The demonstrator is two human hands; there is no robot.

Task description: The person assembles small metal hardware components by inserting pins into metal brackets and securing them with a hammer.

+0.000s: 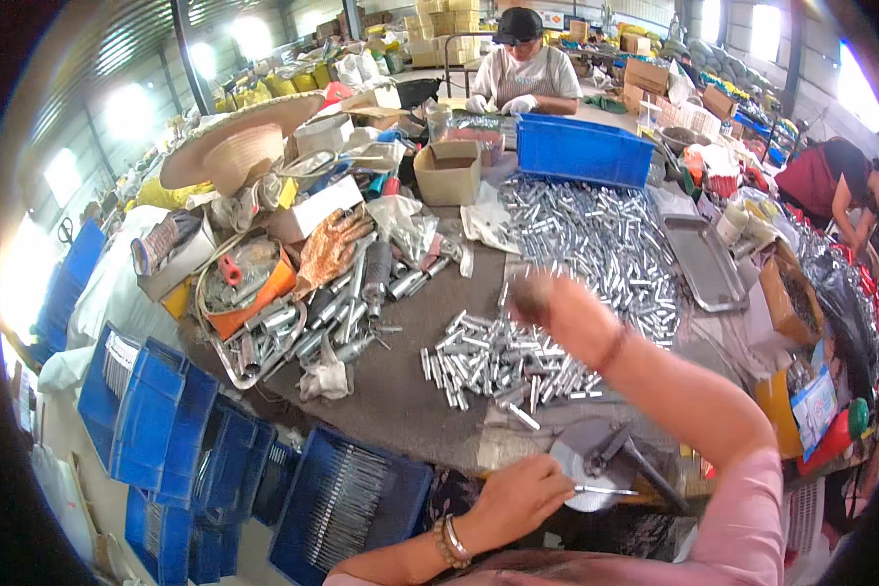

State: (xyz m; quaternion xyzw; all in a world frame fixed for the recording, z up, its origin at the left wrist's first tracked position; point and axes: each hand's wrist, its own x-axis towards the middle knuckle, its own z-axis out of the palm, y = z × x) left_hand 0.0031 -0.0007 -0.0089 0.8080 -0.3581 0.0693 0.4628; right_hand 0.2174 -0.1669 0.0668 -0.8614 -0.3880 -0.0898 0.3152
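Close to the front edge of the table, my left hand (525,500) pinches a thin silvery metal rod (607,490). The rod lies across the lower part of a grey round disc (578,467), beside a dark metal bar (654,477). My right hand (568,314) reaches forward over the near heap of short metal pins (503,363). Motion smears its fingers, and a dark patch shows at their tips, so I cannot make out what they hold.
A wide spread of similar pins (596,244) lies behind. Around it are a blue bin (584,151), a cardboard box (448,174) and a metal tray (705,262). Tools (347,303) clutter the left side. A blue crate of rods (350,508) stands below the edge. Co-workers (527,73) work beyond.
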